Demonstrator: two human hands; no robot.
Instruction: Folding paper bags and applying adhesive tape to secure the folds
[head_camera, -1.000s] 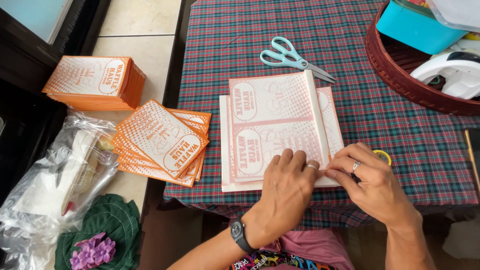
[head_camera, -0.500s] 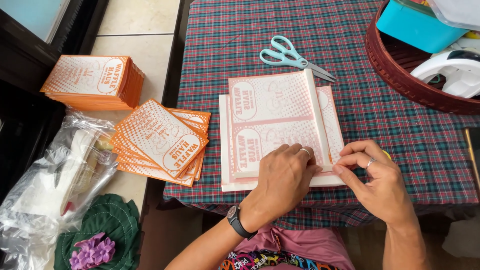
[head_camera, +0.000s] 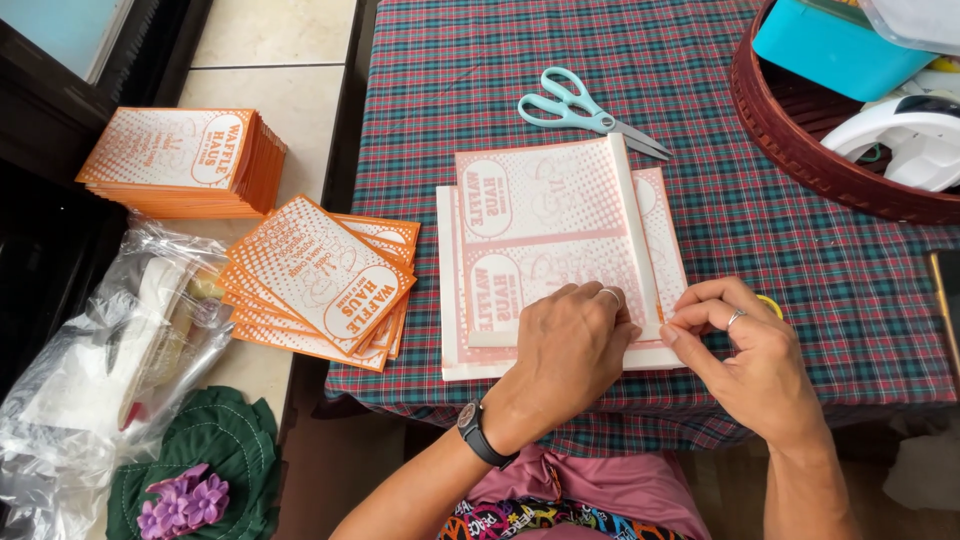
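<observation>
A stack of flat white paper sheets with faint orange print (head_camera: 545, 235) lies on the plaid-covered table (head_camera: 480, 90). A narrow strip along the top sheet's right side is folded over. My left hand (head_camera: 562, 355), with a ring and a black wristwatch, presses flat on the near end of the stack. My right hand (head_camera: 745, 355), also ringed, pinches the near right corner of the folded strip between thumb and fingers. A small yellow ring-shaped thing (head_camera: 769, 304) peeks out behind my right hand.
Teal-handled scissors (head_camera: 588, 110) lie beyond the stack. Two piles of orange printed paper bags (head_camera: 320, 280) (head_camera: 185, 160) sit to the left on a tiled ledge. A dark red basket (head_camera: 800, 150) with a teal box is far right. A plastic bag (head_camera: 110, 370) lies lower left.
My right hand has slid from beside the left hand out to the stack's near right corner and now pinches the fold. My left hand stays pressed on the sheets.
</observation>
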